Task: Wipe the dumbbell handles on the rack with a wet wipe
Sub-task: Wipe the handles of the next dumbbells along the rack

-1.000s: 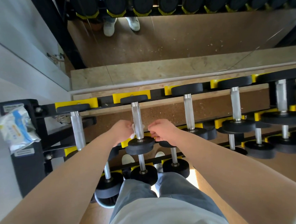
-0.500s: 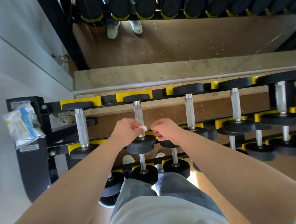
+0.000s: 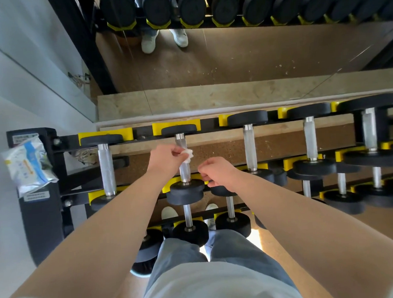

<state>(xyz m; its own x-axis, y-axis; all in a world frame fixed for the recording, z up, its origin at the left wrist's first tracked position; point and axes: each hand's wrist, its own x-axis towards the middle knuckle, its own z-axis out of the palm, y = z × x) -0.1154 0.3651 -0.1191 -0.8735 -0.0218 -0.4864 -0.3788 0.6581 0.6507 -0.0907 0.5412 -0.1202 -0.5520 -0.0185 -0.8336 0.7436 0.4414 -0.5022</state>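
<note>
A black and yellow dumbbell rack (image 3: 276,131) runs across the view below me. Several black dumbbells with knurled steel handles lie on its top tier. My left hand (image 3: 166,158) pinches a small crumpled white wet wipe (image 3: 188,155) against the upper part of the second handle from the left (image 3: 184,172). My right hand (image 3: 216,173) hovers just right of that handle's near end, fingers curled, holding nothing that I can see.
A pack of wet wipes (image 3: 29,165) lies on the rack's left end post. Further dumbbells sit on the lower tiers (image 3: 231,222) near my legs. A mirror (image 3: 243,55) behind the rack reflects the floor and the dumbbell row. A white wall stands to the left.
My left hand has carried the wipe up the second handle, away from the near weight. The right hand let go of the wipe's other side and stayed near the handle's lower end.
</note>
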